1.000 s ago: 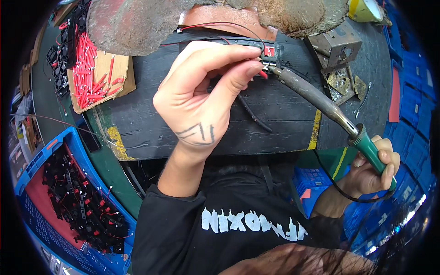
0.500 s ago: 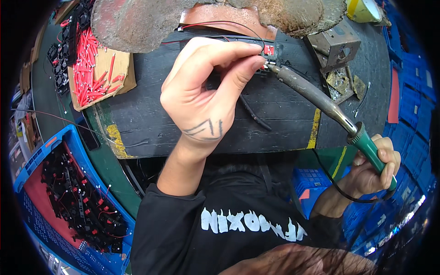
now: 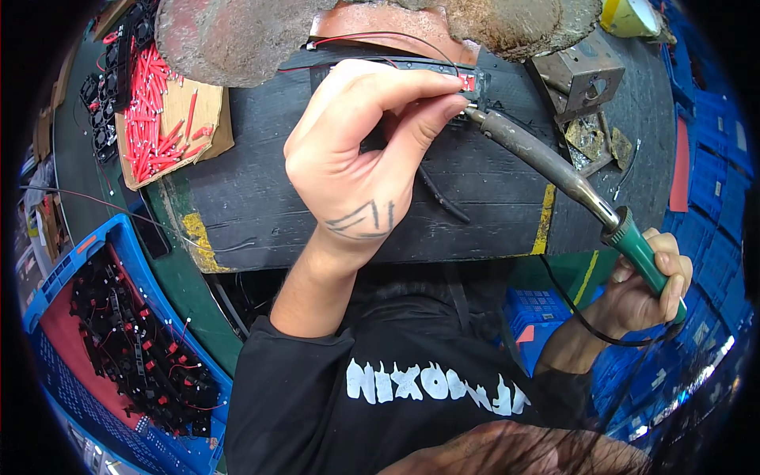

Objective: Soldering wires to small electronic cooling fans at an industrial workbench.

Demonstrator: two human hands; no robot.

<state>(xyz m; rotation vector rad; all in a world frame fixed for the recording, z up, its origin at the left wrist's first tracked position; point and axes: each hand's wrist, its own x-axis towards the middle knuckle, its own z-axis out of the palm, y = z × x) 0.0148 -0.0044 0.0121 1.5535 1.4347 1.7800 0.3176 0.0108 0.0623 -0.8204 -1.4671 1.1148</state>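
My right hand is wrapped round the green handle of a soldering iron. The iron's tip rests at a small black part with a red piece, just below my left fingertips. My left hand is closed in a pinch of thumb and forefinger over that part. A thin red and black wire arcs down to this pinch and appears held in it. The exact contact of tip and wire is too small to make out, and my left hand hides much of the part.
A cardboard box of red sticks lies at left on the dark bench. Below it stands a blue crate of black parts with wires. A bent metal bracket stand is at right. The iron's cord loops below the bench edge.
My left hand has shifted slightly right. The soldering iron's tip has also moved a little right, still beside the small part.
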